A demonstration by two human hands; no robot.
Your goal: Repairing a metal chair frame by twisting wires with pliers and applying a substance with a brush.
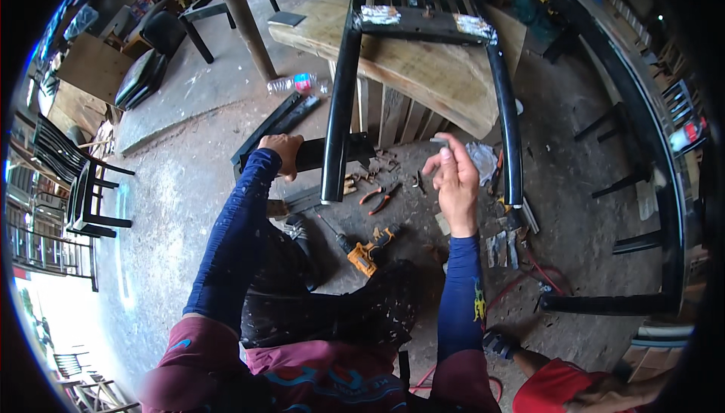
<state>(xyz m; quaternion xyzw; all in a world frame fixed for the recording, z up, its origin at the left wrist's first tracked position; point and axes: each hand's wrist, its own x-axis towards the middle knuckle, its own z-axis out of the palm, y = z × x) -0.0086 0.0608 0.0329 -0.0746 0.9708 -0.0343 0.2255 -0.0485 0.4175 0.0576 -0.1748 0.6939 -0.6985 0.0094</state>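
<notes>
My left hand (282, 154) is closed around a black wooden chair part (316, 154), which lies level behind the near end of a chair leg (341, 118). That leg belongs to a black chair frame (423, 26) resting on a thick wooden bench (419, 73), with white patches on its crosspiece and two legs stretching toward me. Between the legs' ends, my right hand (458, 179) is raised, thumb and forefinger pinching a small grey piece (439, 141); its kind is too small to tell.
Below lie a yellow-black drill (366, 253), orange-handled pliers (380, 198) and wood scraps. A clear bottle (291, 83) lies beside the bench. A red hose (540, 266) curves along the floor at right, near another person in red (563, 386). Black chairs (83, 179) stand at left.
</notes>
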